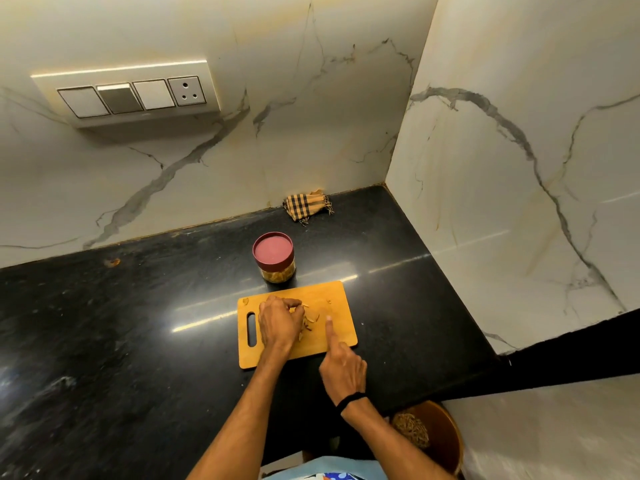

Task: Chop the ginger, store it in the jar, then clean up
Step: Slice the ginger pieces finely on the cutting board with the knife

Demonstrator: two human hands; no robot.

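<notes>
Several ginger [310, 322] slivers lie mid-board [336, 296]; likely light, stiff, slippery. I pinch clusters from above. My left hand [278, 323] grasps some; right hand [344, 368] holds nothing, forefinger straight.

Surface [138, 323]: runs into a corner, walls behind and to the right.
Cutting board [337, 294]: on the surface, near the front edge.
Ginger pieces [310, 321]: mid-board.
Left hand [278, 322]: on the board's left half, fingers curled at the pieces.
Right hand [343, 370]: at the board's front edge, forefinger on the board right of the pieces.
Jar [274, 258]: just behind the board.
Cloth [307, 206]: behind the jar, against the back wall.
Switch panel [128, 93]: on the back wall, upper left.
</notes>
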